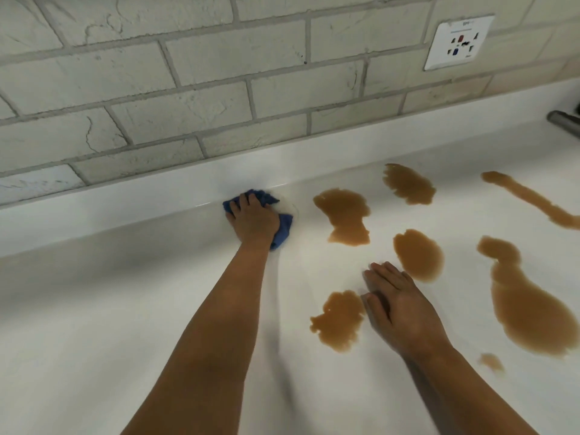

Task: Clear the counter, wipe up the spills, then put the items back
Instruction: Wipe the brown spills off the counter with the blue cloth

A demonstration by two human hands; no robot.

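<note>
My left hand (252,219) presses a crumpled blue cloth (284,229) onto the white counter (125,309), close to the raised back ledge, with its fingers curled over the cloth. My right hand (398,306) lies flat on the counter with straight fingers, between two brown puddles. Several brown spills mark the right half of the counter: one (343,215) just right of the cloth, one (339,320) beside my right hand, one (419,254) past its fingertips, and a large one (530,309) at the right.
A grey brick wall (188,89) backs the counter, with a white socket plate (458,42) at the upper right. A dark metal rod (565,120) pokes in at the right edge. More brown streaks (408,183) (533,199) lie near the back ledge.
</note>
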